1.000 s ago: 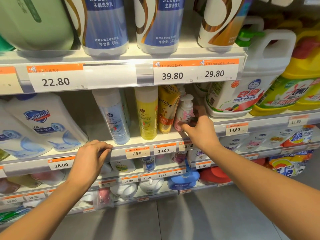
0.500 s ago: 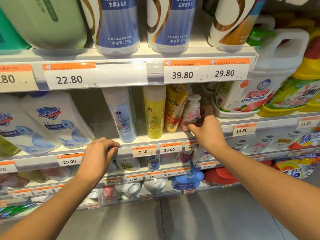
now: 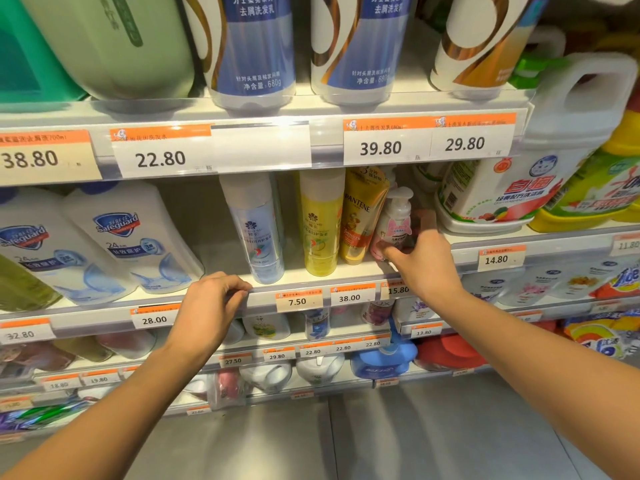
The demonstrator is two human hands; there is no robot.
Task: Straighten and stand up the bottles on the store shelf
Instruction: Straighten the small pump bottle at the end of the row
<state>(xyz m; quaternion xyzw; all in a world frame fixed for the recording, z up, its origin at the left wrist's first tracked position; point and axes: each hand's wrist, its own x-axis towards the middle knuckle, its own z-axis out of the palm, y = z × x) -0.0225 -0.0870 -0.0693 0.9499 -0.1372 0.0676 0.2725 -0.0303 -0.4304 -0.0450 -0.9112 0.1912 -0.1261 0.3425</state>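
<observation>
A small white pump bottle with a pink label (image 3: 396, 220) stands on the middle shelf (image 3: 346, 271), tilted slightly right. My right hand (image 3: 420, 263) is closed around its base. To its left lean a gold Pantene tube (image 3: 360, 216), a yellow bottle (image 3: 320, 223) and a clear blue-labelled bottle (image 3: 254, 230). My left hand (image 3: 211, 306) grips the shelf's front rail, fingers curled over the edge just left of the clear bottle.
Two white Safeguard bottles (image 3: 135, 244) lean at the left of the same shelf. Large shampoo bottles (image 3: 249, 46) stand on the shelf above. White and yellow detergent jugs (image 3: 512, 192) fill the right bay. Lower shelves hold more bottles; grey floor lies below.
The view has shifted a little, so the shelf sits further right in frame. My right hand stays on the pump bottle's base and my left hand stays on the rail.
</observation>
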